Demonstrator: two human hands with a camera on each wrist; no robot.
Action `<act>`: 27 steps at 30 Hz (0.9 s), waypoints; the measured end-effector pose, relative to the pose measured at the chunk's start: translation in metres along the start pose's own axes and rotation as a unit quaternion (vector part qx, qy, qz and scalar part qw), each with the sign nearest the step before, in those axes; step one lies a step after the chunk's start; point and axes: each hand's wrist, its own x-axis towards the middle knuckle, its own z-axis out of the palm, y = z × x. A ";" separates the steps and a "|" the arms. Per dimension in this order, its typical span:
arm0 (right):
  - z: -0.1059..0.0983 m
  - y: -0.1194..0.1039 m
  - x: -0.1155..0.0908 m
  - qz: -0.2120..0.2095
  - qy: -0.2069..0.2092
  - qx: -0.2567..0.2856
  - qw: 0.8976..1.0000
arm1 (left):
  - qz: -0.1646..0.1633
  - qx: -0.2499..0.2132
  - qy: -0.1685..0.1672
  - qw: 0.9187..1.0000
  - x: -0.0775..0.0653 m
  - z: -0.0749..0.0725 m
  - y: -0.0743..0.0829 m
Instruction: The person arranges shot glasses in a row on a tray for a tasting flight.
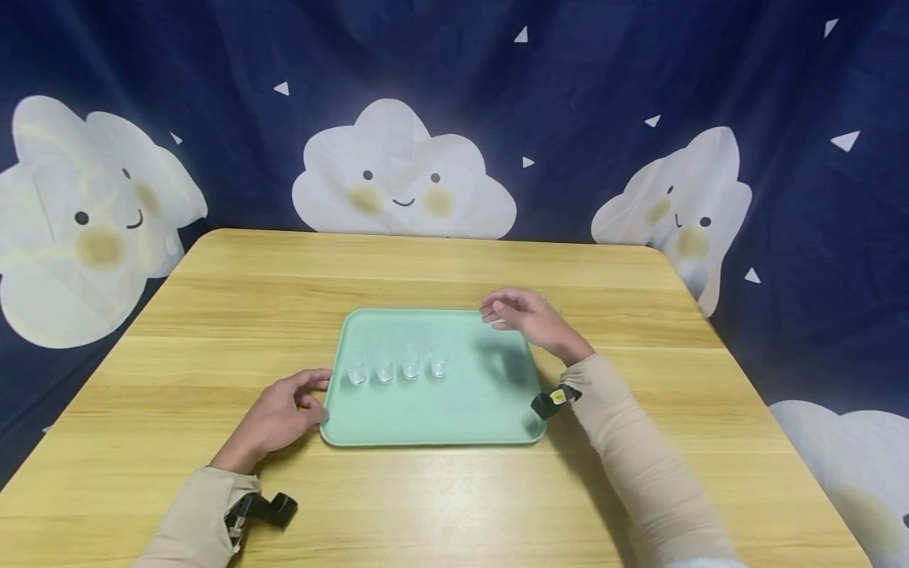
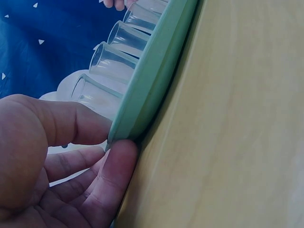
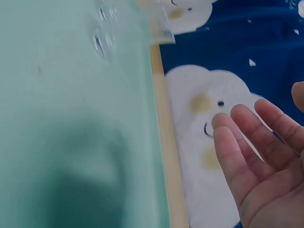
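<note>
A mint-green tray [image 1: 426, 418] lies on the wooden table. Toward its left half, several small clear glasses [image 1: 411, 364] stand upright in a slanting row. My left hand [image 1: 280, 410] holds the tray's left edge near the front corner; in the left wrist view its fingertips [image 2: 124, 151] meet at the rim, one at the underside. Over the tray's far right corner hovers my right hand [image 1: 525, 315], holding nothing, its fingers [image 3: 235, 156] spread and loosely bent in the right wrist view. Its shadow falls on the tray's right side.
The wooden table [image 1: 710, 442] extends around the tray on every side. Behind it hangs a dark blue curtain [image 1: 582, 71] printed with white clouds. Each wrist carries a small black camera mount [image 1: 266, 509].
</note>
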 end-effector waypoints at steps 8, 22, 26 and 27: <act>-0.031 0.007 -0.010 0.002 0.071 -0.001 0.997 | -0.004 -0.005 0.000 1.000 -0.001 0.000 0.000; -0.073 0.029 -0.028 0.032 0.181 -0.126 0.975 | -0.001 -0.007 -0.001 1.000 -0.001 0.000 0.001; -0.075 0.036 -0.030 0.043 0.199 -0.149 0.968 | -0.001 -0.010 -0.001 1.000 -0.001 0.001 0.001; -0.075 0.038 -0.030 0.044 0.201 -0.148 0.967 | -0.001 -0.012 -0.001 1.000 -0.001 0.001 0.001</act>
